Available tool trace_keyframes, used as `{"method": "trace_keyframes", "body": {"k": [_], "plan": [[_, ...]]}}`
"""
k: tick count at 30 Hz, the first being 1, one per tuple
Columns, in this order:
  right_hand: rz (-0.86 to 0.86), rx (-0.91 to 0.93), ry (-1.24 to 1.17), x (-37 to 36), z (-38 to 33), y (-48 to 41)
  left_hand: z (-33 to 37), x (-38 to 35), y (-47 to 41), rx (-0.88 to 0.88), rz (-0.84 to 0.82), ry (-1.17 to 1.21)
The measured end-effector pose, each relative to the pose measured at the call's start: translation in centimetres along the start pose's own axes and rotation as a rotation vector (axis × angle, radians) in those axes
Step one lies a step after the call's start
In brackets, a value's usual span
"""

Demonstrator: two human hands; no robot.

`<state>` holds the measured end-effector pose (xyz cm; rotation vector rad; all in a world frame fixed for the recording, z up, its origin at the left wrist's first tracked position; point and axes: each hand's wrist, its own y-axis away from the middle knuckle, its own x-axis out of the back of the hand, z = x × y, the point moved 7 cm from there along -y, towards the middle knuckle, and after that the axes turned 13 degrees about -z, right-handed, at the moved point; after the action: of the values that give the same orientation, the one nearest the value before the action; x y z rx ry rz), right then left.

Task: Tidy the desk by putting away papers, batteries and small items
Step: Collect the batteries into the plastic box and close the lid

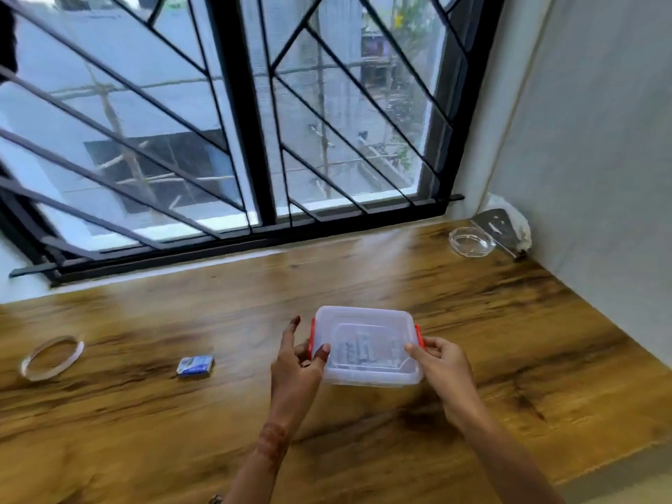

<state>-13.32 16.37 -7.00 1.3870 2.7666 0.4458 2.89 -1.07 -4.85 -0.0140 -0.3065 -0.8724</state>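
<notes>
Roughly at mid-desk, both hands grasp one clear plastic box [367, 340] with its lid on. The left hand [296, 365] takes the box's left end: its thumb lies on the lid, its forefinger points straight up, and its other fingers curl by the red clip [312, 338] there. The right hand [442, 361] clasps the right end, thumb on the lid's corner and fingers wrapped behind the second red clip [419, 334]. Whether the box rests on the wooden desk [363, 449] or is held just above it cannot be told. Its contents are too blurred to name.

The desk runs back to the barred window [236, 121] and ends on the right against a grey wall [600, 176]. Bare wood lies all around the box, widest in front and to the right.

Left of the hands lies one small blue packet [195, 366], and well beyond it, near the left edge, one flat ring of tape [51, 358]. One glass dish [471, 241] sits in the far right corner, just beside one metal bracket [494, 223] at the wall.
</notes>
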Motion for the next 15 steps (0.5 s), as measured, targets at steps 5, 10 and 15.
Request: {"method": "trace_keyframes", "body": {"k": [5,10,15], "plan": [[0.152,-0.052,-0.11,6.4,0.3,-0.1,2.8,-5.9,-4.5,-0.028,-0.209,-0.034],[0.314,-0.086,-0.243,13.6,0.5,0.2,5.8,-14.4,-9.3,-0.013,-0.455,-0.001],[0.453,-0.109,-0.39,20.4,1.3,-1.3,9.1,-23.3,-13.7,-0.023,-0.671,-0.075]]}}
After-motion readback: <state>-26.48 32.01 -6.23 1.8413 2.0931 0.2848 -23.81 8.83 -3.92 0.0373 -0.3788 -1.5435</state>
